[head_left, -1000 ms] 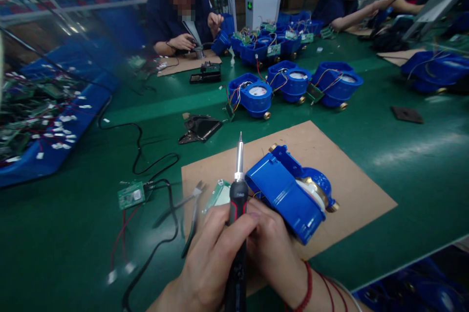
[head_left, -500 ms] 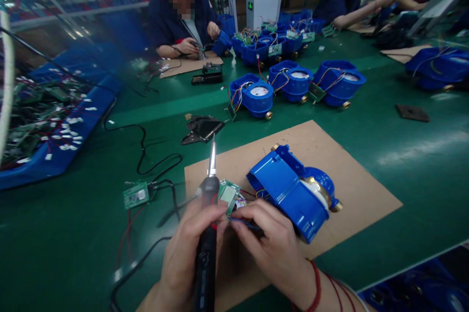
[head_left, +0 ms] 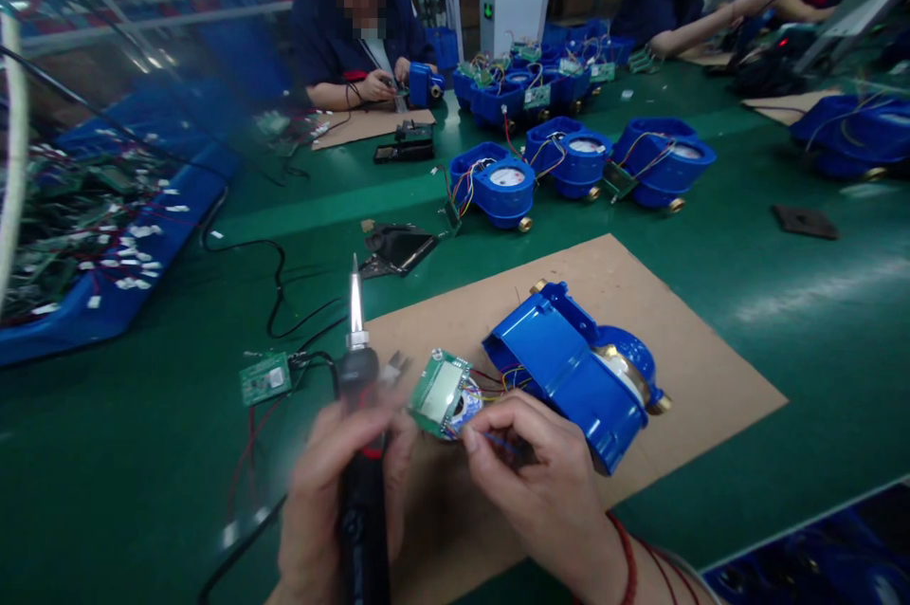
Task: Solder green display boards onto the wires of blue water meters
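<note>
My left hand [head_left: 313, 472], slightly blurred, is closed around the black handle of a soldering iron [head_left: 366, 510]. Its metal tip points up and away from me. A small greyish piece, too smeared to name, shows beside that hand. My right hand [head_left: 533, 463] pinches a thin blue wire [head_left: 501, 441] between thumb and forefinger. Just left of those fingertips lies a green circuit board [head_left: 435, 389] with a grey display, partly over a round part. Coloured wires run from the board into a blue water meter [head_left: 558, 363], which lies tilted on the cardboard sheet [head_left: 697, 368].
A loose green board [head_left: 264, 379] with red wires lies at left, near black cables. Behind it stands a blue bin [head_left: 153, 292] of boards. Several blue meters [head_left: 501, 192] stand farther back, near a black flat piece [head_left: 402, 247]. Co-workers sit across the green table [head_left: 746, 283].
My left hand has moved left with the soldering iron, away from the circuit board. My right hand has shifted slightly right, still pinching the wire. More of the board is visible.
</note>
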`<state>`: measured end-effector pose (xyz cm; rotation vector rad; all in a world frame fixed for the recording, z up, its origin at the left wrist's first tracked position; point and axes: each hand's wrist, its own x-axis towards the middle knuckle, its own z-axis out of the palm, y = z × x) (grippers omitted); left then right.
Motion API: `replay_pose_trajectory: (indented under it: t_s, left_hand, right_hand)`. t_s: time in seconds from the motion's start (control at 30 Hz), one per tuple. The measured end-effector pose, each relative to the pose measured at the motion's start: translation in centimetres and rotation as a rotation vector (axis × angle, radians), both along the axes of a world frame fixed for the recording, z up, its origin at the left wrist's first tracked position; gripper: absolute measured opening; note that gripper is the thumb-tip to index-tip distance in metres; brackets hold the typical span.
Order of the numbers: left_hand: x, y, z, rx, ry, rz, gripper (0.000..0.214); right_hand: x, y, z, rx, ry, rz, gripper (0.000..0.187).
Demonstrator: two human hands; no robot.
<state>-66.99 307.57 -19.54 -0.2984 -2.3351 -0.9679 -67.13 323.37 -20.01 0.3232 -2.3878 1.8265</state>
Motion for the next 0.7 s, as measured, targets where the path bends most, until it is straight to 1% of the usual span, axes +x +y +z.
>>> replay_pose_trajectory:
  t_s: [0.1, 0.17, 0.3, 0.43, 0.5, 0.57, 0.6, 0.67, 0.7]
  left_hand:
    - [0.3, -0.2, -0.3, -0.013, -0.003, -0.134, 0.036]
    - [0.3, 0.0, -0.6, 0.019, 0.019, -0.185, 0.038]
    - [0.1, 0.7, -1.1, 0.015, 0.036, -0.156, 0.035]
    - [-0.1, 0.8, -1.4, 0.048, -0.025, -0.107, 0.026]
    - [-0.1, 0.5, -1.4, -0.007, -0.039, -0.115, 0.027]
    - [-0.2, 0.1, -1.2, -0.124, -0.018, -0.152, 0.031]
    - [-0.2, -0.2, -0.8, -0.171, -0.014, -0.148, 0.031]
    - [-0.3, -0.8, -0.1, -0.194, -0.031, -0.103, 0.028]
    - [-0.2, -1.2, 0.3, -0.177, -0.049, -0.059, 0.027]
  right_hand:
    - [0.0, 0.0, 0.0, 0.006, -0.005, 0.004, 0.006]
    - [0.0, 0.1, 0.1, 0.008, -0.011, 0.023, 0.006]
    - [0.0, 0.2, 0.2, -0.007, -0.024, 0.068, 0.007]
    - [0.1, 0.3, 0.0, 0.0, -0.029, 0.088, 0.007]
    - [0.2, 0.2, -0.2, 0.008, -0.012, 0.083, 0.007]
    - [0.2, 0.2, -0.4, 0.017, 0.009, 0.056, 0.008]
    - [0.2, 0.3, -0.5, 0.026, 0.02, 0.041, 0.009]
    - [0.1, 0.3, -0.7, 0.053, 0.034, 0.012, 0.009]
    - [0.1, 0.2, -0.8, 0.068, 0.039, 0.004, 0.009]
